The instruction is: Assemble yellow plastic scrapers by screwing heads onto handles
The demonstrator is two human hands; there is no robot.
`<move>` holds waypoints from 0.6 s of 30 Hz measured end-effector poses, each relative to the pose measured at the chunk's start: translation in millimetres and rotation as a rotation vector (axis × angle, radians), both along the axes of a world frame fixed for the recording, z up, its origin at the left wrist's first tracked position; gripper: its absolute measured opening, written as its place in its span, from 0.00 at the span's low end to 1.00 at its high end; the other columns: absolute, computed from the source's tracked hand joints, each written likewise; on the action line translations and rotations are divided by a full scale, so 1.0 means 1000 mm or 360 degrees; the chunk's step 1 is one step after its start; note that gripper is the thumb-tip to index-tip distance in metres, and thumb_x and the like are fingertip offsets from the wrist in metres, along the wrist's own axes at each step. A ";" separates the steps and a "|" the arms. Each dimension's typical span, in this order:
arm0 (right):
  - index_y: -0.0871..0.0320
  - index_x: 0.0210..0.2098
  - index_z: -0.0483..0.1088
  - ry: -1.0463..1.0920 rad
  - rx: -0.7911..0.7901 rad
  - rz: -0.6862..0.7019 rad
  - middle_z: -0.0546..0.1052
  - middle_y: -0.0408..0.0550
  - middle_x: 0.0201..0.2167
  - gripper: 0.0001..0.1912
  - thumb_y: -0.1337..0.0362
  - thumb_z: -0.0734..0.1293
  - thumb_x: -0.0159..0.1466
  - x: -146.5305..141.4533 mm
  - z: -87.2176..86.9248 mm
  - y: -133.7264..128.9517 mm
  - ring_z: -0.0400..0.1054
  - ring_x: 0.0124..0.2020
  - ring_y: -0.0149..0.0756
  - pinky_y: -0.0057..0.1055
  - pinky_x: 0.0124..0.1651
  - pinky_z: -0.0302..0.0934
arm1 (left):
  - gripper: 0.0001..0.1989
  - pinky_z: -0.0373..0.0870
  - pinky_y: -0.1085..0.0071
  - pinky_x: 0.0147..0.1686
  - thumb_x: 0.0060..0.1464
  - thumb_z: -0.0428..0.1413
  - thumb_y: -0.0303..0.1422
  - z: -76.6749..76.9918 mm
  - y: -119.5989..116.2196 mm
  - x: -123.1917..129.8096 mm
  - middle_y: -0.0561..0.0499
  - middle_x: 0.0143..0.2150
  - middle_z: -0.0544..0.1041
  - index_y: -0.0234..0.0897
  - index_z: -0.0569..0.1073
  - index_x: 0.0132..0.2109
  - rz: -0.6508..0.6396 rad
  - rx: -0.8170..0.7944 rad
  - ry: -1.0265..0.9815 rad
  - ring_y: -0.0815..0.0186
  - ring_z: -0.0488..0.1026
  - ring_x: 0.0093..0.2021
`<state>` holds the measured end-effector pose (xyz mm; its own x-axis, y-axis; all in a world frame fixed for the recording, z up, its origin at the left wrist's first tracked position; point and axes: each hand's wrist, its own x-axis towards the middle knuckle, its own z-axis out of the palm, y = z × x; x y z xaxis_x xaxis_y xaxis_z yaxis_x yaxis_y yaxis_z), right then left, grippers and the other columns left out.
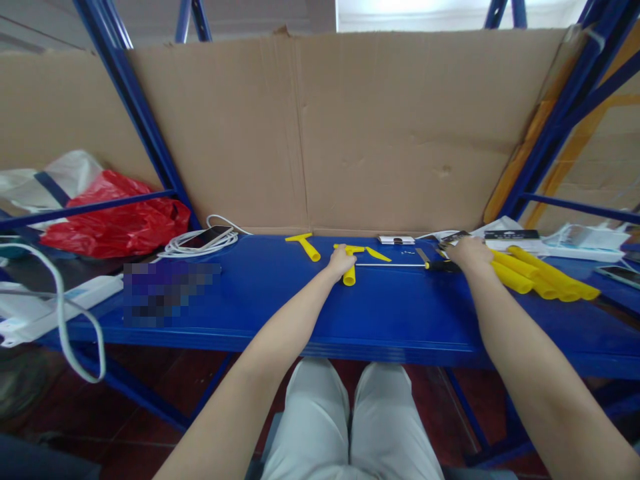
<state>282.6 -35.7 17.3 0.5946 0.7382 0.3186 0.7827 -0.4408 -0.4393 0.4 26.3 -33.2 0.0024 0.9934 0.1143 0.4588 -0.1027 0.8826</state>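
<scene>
My left hand [341, 261] is closed on a yellow T-shaped piece [349, 276] at the middle of the blue table. Another yellow T-shaped piece [309, 247] lies to its left, and a flat yellow piece [379, 255] to its right. A long screwdriver [395, 265] with a black handle lies pointing at the held piece. My right hand [467, 252] is over some dark items beside the screwdriver handle; its fingertips are hidden, so its grip is unclear. Several yellow tubes [545, 273] lie just right of it. Tiny metal parts [408, 253] rest near a small white box [396, 240].
A coiled white cable [200, 244] around a phone, a red plastic bag [117, 217] and a white power strip [95, 295] are at the left. Another power strip [575, 251] and a phone [620, 275] sit at the right. Cardboard [360, 133] stands behind the blue table [280, 303].
</scene>
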 end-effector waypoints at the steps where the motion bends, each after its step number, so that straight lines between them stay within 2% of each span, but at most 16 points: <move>1: 0.72 0.51 0.70 -0.0105 0.0011 -0.0001 0.69 0.76 0.52 0.24 0.62 0.65 0.59 -0.004 0.000 0.000 0.63 0.56 0.63 0.51 0.53 0.60 | 0.32 0.67 0.69 0.51 0.45 0.60 0.26 0.000 0.000 0.000 0.40 0.58 0.72 0.34 0.66 0.60 -0.0004 0.0004 0.0001 0.56 0.71 0.56; 3: 0.70 0.51 0.71 -0.0344 -0.0048 0.0016 0.70 0.72 0.52 0.22 0.63 0.61 0.61 -0.013 0.000 0.003 0.64 0.56 0.58 0.48 0.52 0.61 | 0.32 0.66 0.69 0.52 0.45 0.60 0.26 0.000 0.000 0.000 0.41 0.59 0.72 0.35 0.67 0.59 -0.0021 0.0013 0.0010 0.56 0.70 0.57; 5: 0.68 0.49 0.72 -0.0455 -0.0105 0.0152 0.72 0.69 0.50 0.21 0.64 0.59 0.62 -0.022 -0.001 0.010 0.65 0.55 0.55 0.45 0.52 0.62 | 0.32 0.66 0.69 0.53 0.44 0.60 0.26 -0.001 0.000 0.001 0.42 0.59 0.71 0.36 0.68 0.59 -0.0035 0.0024 0.0028 0.56 0.69 0.58; 10: 0.66 0.48 0.73 -0.0370 -0.0373 0.0368 0.76 0.66 0.46 0.22 0.57 0.61 0.62 -0.039 0.000 0.041 0.69 0.51 0.52 0.41 0.48 0.64 | 0.34 0.64 0.69 0.55 0.44 0.59 0.25 -0.002 0.000 0.001 0.41 0.61 0.70 0.35 0.66 0.61 -0.0044 0.0030 0.0067 0.55 0.67 0.60; 18: 0.66 0.54 0.70 -0.0209 -0.0552 0.0249 0.71 0.69 0.53 0.34 0.46 0.65 0.59 -0.054 0.006 0.079 0.64 0.58 0.56 0.51 0.55 0.59 | 0.40 0.64 0.68 0.56 0.43 0.59 0.23 -0.002 -0.001 0.002 0.40 0.62 0.68 0.34 0.60 0.65 -0.0041 0.0074 -0.0005 0.55 0.66 0.61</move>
